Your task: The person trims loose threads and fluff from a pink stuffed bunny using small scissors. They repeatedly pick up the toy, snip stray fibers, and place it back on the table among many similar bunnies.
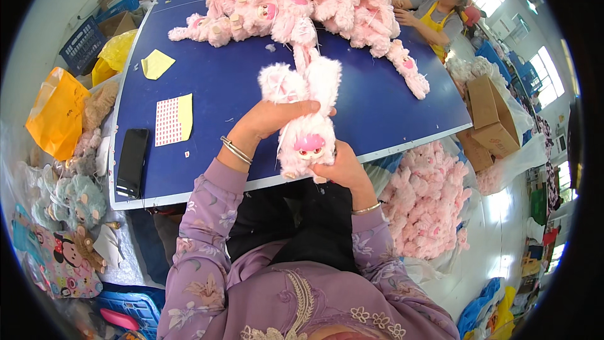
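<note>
Between my hands, at the table's near edge, is a pale pink plush toy with long fluffy ears and a glossy pink face patch with eyes. My left hand is closed around it just below the ears, the thumb lying across the fur. Lower down, my right hand grips the toy's side beside the face, thumb in front. The fur hides some of my fingertips. Beyond the ears, a big heap of similar pink plush toys covers the far part of the blue table.
A black phone, a sticker sheet and a yellow paper lie on the table's left. More pink plush pieces fill a bag at lower right, near a cardboard box. A co-worker in a yellow apron stands at far right.
</note>
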{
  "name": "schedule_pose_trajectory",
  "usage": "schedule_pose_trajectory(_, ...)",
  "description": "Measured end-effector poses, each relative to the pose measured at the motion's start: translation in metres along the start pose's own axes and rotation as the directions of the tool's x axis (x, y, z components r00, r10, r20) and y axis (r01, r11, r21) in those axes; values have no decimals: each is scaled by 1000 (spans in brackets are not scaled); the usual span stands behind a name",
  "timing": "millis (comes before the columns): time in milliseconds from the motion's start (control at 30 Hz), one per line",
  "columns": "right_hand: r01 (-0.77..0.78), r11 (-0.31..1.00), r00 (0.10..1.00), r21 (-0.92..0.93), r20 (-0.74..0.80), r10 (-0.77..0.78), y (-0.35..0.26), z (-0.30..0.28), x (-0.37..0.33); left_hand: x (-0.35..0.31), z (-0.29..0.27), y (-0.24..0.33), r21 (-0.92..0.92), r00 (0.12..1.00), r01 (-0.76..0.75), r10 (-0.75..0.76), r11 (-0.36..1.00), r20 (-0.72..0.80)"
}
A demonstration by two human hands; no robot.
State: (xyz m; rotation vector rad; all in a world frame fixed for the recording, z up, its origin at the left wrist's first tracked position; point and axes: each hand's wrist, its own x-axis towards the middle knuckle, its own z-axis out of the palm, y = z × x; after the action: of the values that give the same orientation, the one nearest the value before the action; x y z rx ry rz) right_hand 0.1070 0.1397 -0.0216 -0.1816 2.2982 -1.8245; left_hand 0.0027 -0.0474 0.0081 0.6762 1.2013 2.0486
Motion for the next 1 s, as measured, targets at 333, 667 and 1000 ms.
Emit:
schedule_pose_trajectory(333,64,998,997,12,36,-64,7,-6,5,6,0,-2,-27,943,-151,136,988,-304)
schedule_pose_trajectory(667,50,994,998,95,28,-53,8,-13,0,12,-9,-7,47,898,-213,215,976,-384)
schedule_pose_trajectory(1000,792,351,591,500,-772,-233,-64,-116,-42,21,-30,0,188,833,-30,128,982,-539)
